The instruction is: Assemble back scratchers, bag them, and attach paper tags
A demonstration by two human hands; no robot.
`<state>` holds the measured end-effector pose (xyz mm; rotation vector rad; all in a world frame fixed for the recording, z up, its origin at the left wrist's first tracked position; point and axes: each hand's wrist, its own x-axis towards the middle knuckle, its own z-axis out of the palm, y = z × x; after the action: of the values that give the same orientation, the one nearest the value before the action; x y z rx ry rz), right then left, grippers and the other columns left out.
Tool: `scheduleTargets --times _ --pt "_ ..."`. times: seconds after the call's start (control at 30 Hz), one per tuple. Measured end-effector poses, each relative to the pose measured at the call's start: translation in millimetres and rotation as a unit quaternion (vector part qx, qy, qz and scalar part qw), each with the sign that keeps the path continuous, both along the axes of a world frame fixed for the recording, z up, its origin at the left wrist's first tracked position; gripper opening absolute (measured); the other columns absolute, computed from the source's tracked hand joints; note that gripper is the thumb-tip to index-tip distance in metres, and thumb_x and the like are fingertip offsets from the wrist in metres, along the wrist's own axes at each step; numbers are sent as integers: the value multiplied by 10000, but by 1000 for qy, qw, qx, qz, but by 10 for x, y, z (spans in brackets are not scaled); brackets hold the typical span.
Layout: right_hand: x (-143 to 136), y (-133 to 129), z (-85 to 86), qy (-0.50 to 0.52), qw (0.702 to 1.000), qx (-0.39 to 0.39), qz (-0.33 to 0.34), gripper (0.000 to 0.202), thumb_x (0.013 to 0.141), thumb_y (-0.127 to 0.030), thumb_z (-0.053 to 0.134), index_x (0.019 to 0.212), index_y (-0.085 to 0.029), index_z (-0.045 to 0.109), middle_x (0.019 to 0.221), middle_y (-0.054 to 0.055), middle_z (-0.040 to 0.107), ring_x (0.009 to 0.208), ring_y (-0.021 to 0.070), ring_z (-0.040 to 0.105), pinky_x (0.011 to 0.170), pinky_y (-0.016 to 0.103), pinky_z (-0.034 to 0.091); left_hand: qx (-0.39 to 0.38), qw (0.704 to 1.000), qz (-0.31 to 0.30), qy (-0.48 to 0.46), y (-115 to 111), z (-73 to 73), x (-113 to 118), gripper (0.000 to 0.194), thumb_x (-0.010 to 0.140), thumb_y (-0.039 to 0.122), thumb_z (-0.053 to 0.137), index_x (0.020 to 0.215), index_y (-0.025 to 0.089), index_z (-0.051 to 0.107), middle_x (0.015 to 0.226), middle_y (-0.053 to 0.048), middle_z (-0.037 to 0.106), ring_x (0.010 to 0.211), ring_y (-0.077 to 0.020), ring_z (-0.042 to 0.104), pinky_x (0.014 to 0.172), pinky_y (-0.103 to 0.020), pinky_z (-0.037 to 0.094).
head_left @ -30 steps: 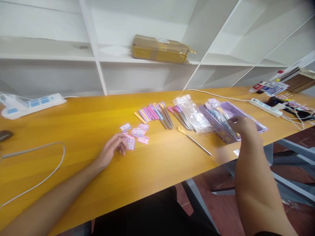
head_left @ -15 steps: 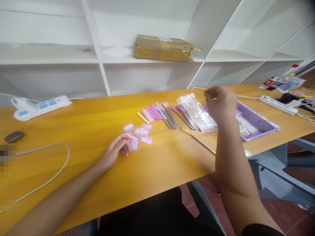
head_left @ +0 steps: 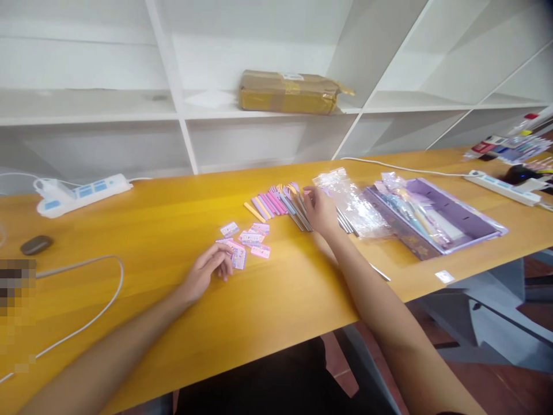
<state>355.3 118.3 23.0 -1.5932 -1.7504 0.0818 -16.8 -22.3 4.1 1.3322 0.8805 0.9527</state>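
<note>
Resting loose-fingered on the printed cards [head_left: 237,255], your left hand [head_left: 210,264] likely keeps them together; beyond them, rightward, your right hand [head_left: 320,210] is over metal-shafted sticks [head_left: 299,218], grip hidden, can't tell!

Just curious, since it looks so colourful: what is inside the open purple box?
The purple box holds clear plastic packets with pastel contents, along its left side; anything beneath them is covered.

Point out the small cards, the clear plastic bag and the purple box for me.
Small cards [head_left: 251,237]: head view, on the face of a card in the loose pile.
Clear plastic bag [head_left: 362,206]: head view, on the middle of its crinkled surface.
Purple box [head_left: 453,210]: head view, on its inner side wall.
</note>
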Motion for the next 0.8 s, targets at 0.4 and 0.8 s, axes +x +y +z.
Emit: scheduleTargets --times 0.4,0.8 --pt "-94 -16 -50 -190 971 -138 -45 285 1042 -355 523 1095 -177 739 1157 147 746 1026 283 693 855 328 496 0 1000 -12 -1 -4 5 6 345 1097 517 513 1114 193 630 793 -12 712 641 -151 628 632 -291 437" --pt "-166 -22 -17 -211 951 -199 -103 335 1065 -395 515 1155 -153 728 1140 162 753 1028 274 722 890 326 526 -11 1000 -6 1 -23 13 11 346 1084 529 538 1110 196 626 781 -16 714 663 -166 629 653 -300 484"
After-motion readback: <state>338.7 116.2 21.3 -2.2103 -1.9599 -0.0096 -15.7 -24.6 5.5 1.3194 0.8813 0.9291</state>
